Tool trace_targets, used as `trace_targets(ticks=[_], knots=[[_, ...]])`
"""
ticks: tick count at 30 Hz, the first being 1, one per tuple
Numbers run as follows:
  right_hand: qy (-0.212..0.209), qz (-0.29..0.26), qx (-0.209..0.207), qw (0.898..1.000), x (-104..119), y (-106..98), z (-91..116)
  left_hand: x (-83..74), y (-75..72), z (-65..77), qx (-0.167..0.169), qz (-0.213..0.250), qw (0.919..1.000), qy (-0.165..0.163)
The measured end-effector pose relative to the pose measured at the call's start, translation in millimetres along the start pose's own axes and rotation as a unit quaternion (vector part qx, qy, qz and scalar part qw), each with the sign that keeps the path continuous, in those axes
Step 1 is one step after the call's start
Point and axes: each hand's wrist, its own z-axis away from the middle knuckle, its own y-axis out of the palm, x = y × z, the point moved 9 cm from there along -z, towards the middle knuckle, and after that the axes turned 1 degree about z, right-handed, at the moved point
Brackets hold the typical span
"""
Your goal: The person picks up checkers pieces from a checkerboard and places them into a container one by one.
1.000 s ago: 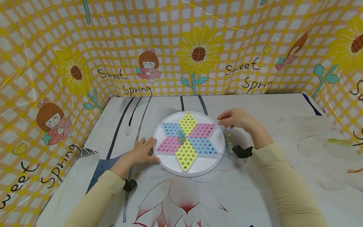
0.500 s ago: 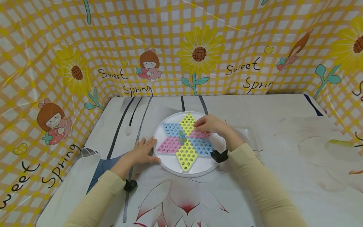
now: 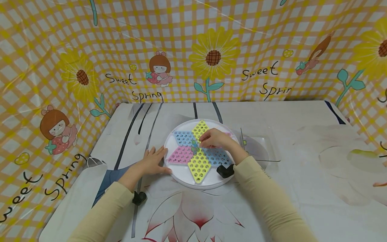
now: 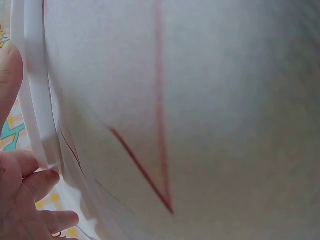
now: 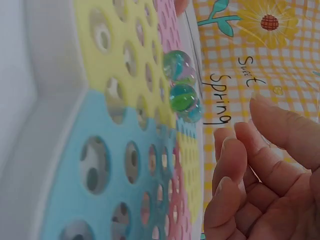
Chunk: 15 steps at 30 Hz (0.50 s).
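A round white Chinese checkers board with a yellow, pink and blue star lies on the table. Several glass marbles sit clustered at its centre; the right wrist view shows a green one up close. My left hand rests against the board's left rim, fingers spread. Over the right part of the star hovers my right hand, just right of the cluster. Its thumb and bent fingers seem to pinch a clear marble, mostly hidden by the fingers.
Right of the board stands a clear plastic box with a small yellow-green marble showing near its left side. A checked cloth hangs behind and at both sides of the white patterned table.
My right hand has moved left from above the clear box to near the board's centre, and lower. The left hand has stayed on the rim.
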Motion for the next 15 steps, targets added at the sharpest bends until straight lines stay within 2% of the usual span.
trace_targets(ticks=[15], knots=[[0.011,0.057,0.007,0.998,-3.2,18.9,-6.6,1.3,1.1,-1.7,-0.004,0.001,1.0,0.004]])
